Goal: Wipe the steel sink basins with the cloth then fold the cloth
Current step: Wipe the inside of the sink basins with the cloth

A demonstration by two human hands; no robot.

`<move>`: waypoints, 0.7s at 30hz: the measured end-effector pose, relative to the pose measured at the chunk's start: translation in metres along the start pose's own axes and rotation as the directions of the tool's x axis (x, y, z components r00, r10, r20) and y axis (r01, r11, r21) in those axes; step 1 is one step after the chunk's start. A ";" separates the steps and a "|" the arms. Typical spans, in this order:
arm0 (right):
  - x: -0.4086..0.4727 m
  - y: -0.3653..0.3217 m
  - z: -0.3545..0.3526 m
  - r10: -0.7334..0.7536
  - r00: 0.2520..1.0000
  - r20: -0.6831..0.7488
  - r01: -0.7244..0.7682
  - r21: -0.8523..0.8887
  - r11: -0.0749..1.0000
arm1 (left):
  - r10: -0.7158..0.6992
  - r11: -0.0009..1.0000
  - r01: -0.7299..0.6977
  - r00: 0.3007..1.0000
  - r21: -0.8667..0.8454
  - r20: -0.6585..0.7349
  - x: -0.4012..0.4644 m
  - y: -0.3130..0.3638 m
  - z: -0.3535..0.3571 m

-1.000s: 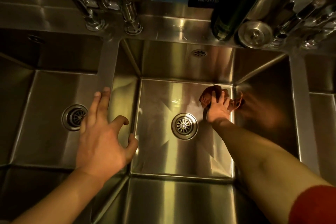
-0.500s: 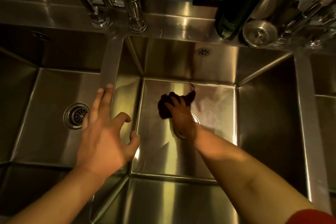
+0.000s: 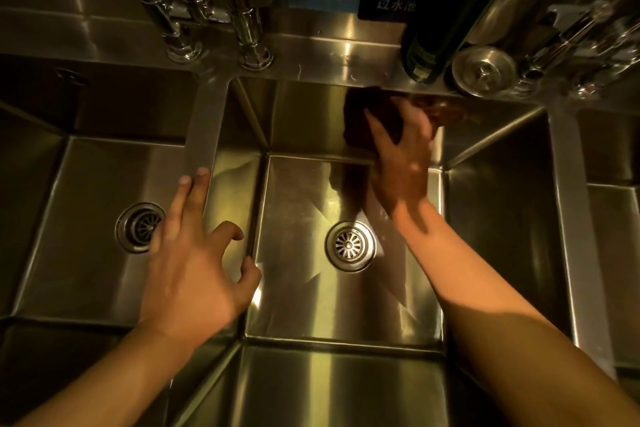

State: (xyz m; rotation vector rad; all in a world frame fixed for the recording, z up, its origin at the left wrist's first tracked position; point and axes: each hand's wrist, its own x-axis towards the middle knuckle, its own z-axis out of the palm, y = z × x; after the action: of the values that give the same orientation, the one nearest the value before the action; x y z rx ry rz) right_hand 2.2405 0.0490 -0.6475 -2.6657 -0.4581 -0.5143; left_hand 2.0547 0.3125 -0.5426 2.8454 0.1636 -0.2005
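My right hand [image 3: 403,163] presses a dark brown cloth [image 3: 360,118] flat against the back wall of the middle steel basin [image 3: 304,305], just under the rear ledge. The cloth is partly hidden beneath my fingers. A round drain [image 3: 350,246] sits in that basin's floor, below my right wrist. My left hand [image 3: 194,263] hovers with its fingers spread over the steel divider [image 3: 204,135] between the left basin [image 3: 79,253] and the middle one, holding nothing.
Chrome taps [image 3: 242,17] stand on the rear ledge at left. A dark bottle [image 3: 436,35], a steel strainer plug [image 3: 484,70] and more chrome fittings [image 3: 581,45] crowd the ledge at right. The left basin has its own drain [image 3: 140,227]. A third basin [image 3: 609,218] lies far right.
My right hand has swept the cloth from the middle basin's floor up onto its back wall, moving rightward and away. My left hand has stayed over the divider.
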 end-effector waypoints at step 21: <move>-0.086 0.128 0.075 0.657 0.638 0.400 -0.529 -0.392 0.753 | 0.005 1.000 -0.005 1.000 -0.010 -0.022 -0.001 -0.002 0.003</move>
State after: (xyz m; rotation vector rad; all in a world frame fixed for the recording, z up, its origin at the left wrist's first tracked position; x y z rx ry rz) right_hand 2.2350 -0.0514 -0.7862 -2.9325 0.4141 0.4012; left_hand 2.0531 0.3137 -0.5456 2.8387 0.1614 -0.1669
